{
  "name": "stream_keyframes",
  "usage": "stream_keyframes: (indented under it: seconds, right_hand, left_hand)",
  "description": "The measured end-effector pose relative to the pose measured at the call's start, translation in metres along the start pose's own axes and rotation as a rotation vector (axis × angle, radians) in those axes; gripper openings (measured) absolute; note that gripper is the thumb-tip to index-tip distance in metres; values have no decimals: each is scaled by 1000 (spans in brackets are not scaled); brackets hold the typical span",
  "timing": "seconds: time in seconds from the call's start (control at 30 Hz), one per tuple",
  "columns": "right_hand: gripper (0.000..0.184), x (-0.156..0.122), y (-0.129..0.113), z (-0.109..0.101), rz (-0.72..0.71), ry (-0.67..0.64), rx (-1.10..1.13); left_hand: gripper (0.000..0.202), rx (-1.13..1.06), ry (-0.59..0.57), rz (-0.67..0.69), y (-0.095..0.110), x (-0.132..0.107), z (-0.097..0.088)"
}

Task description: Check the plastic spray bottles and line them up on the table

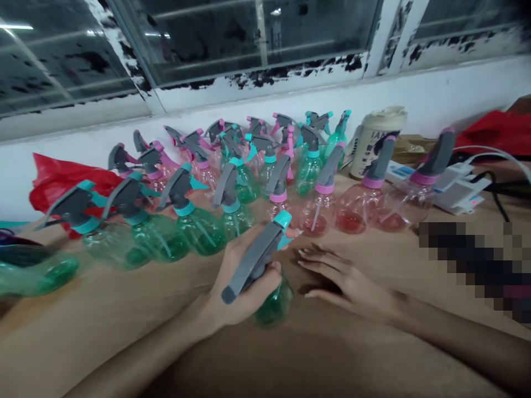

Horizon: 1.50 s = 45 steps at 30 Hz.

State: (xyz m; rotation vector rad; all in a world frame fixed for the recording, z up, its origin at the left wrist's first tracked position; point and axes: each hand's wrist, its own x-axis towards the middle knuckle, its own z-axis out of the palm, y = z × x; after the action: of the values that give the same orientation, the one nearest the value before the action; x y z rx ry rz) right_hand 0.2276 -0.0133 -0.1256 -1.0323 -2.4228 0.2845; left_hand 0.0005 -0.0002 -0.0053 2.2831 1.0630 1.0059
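Note:
My left hand (244, 276) is closed around the neck of a green spray bottle (274, 304), which has a grey and turquoise trigger head (257, 257). Its clear green body shows below my fingers, close over the table. My right hand (344, 276) rests palm down on the wooden tabletop just right of that bottle, fingers stretched out and holding nothing. Ahead of my hands stands a row of spray bottles: green ones (201, 229) with turquoise collars to the left, pink ones (352, 210) with pink collars to the right.
More pink and green spray bottles (269, 160) crowd behind the row, against the white wall. A paper cup (375, 143) and a white power strip (456, 188) with cables stand at right. Red plastic bags (78, 182) lie at left and far right. A green bottle (53, 273) lies at left.

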Motion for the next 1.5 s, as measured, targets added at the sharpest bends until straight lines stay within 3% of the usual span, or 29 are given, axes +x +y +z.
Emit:
stream_keyframes:
  seconds: [0.2, 0.4, 0.6, 0.73, 0.87, 1.5]
  right_hand:
    - [50, 0, 2, -1, -20, -39, -20]
    - [49, 0, 1, -2, -27, -30, -34]
    - [49, 0, 0, -1, -26, -5, -49]
    - [50, 0, 0, -2, -26, -5, -55]
    - [50, 0, 0, -2, -36, -9, -53]
    - [53, -2, 3, 0, -33, -29, -65]
  left_hand:
    - [9, -25, -61, 37, -2, 1, 0]
    - [13, -56, -28, 70, -2, 1, 1]
    - [12, -116, -2, 3, -1, -1, 6]
    - [24, -180, 51, -86, 4, -3, 8]
    - [30, -170, 52, -49, 3, -5, 9]
    - [24, -93, 9, -7, -4, -3, 6]
